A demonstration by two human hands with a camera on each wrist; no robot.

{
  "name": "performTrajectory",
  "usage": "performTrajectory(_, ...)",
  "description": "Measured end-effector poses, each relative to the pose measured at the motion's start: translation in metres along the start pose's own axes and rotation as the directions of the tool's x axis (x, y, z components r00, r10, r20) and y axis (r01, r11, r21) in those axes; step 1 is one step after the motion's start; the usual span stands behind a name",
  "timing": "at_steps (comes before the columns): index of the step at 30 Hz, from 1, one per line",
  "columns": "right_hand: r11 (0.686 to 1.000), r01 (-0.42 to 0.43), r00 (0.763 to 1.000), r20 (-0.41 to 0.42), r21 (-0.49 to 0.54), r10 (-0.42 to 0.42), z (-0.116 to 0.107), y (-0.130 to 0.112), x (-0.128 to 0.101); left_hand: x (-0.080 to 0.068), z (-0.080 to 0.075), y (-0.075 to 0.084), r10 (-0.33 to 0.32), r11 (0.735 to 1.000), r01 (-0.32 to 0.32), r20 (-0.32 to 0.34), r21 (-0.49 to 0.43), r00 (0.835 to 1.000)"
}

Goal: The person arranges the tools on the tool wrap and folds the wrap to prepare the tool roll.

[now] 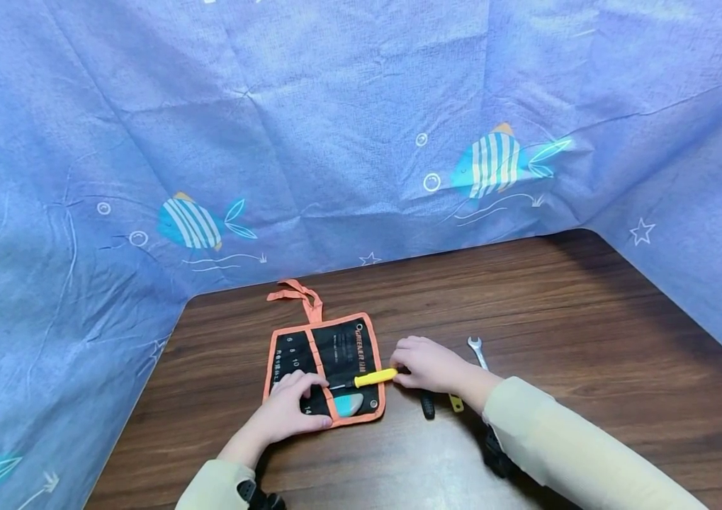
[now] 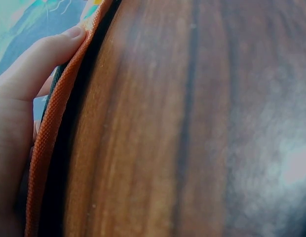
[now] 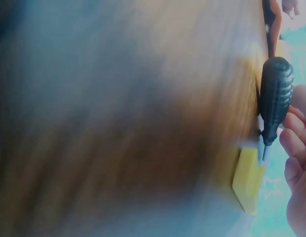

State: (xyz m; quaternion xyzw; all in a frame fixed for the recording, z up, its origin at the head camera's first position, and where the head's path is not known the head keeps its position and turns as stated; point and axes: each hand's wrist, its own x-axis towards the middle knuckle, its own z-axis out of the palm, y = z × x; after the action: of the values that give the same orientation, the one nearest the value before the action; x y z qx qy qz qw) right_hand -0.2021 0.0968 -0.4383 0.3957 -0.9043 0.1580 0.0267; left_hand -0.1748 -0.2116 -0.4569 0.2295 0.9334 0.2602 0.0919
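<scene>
A black tool pouch [image 1: 341, 350] with orange trim lies flat, printed with sizes and lettering. My left hand [image 1: 290, 407] holds it at the orange-edged pocket, its index fingertip at the pocket lip and its thumb [image 2: 69, 42] on the lower trim. With my right hand [image 1: 427, 365] I pinch the end of a yellow-handled screwdriver [image 1: 375, 377]. Its shaft points left across the pouch, the tip right by the pocket lip and my left index finger. A teal and grey rounded piece [image 1: 349, 404] shows below the screwdriver, its left part hidden in the pocket.
Beside my right hand lie a black-handled screwdriver [image 3: 276, 96], a flat yellow tool [image 3: 248, 180] and an open-end wrench [image 1: 477, 348], partly covered by my forearm. Orange ties [image 1: 300, 292] trail from the pouch's far edge. A blue fish-print cloth [image 1: 348, 142] surrounds the wooden table [image 1: 526, 297].
</scene>
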Motion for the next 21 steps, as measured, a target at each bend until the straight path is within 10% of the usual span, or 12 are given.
performTrajectory(21,0.997,0.078,0.996,-0.033,-0.002,-0.078,0.009,-0.021,0.02,-0.002,0.003,0.001,-0.021,1.0,0.02,-0.063,-0.016,0.998)
